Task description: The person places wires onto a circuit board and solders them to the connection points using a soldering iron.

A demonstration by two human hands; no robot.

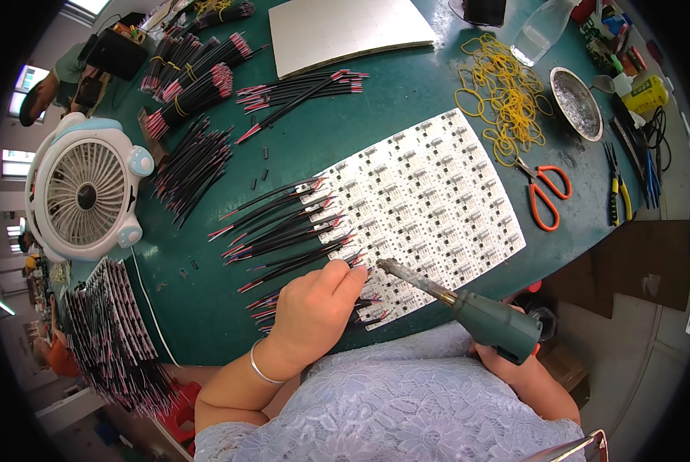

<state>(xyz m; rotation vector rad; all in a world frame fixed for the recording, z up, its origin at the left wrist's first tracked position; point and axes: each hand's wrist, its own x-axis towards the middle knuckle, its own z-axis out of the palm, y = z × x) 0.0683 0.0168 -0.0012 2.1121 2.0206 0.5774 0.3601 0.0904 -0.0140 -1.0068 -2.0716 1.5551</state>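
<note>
A white panel of small circuit boards (430,181) lies on the green table, with black cables (276,231) with red and bare ends lined along its left edge. My left hand (314,308) is closed in a pinch at that edge, on one cable whose end is mostly hidden by my fingers. My right hand (507,366) grips a green soldering gun (495,323) from below, most of its fingers hidden by the tool. The gun's metal tip points left, just right of my left fingertips, over the panel.
Bundled black cables (199,81) and loose ones (195,165) lie at the far left, near a white fan (87,196). To the right are orange-handled scissors (545,196), yellow rubber bands (507,92), a metal bowl (555,77) and yellow-black pliers (616,192). A pale board (349,35) lies at the back.
</note>
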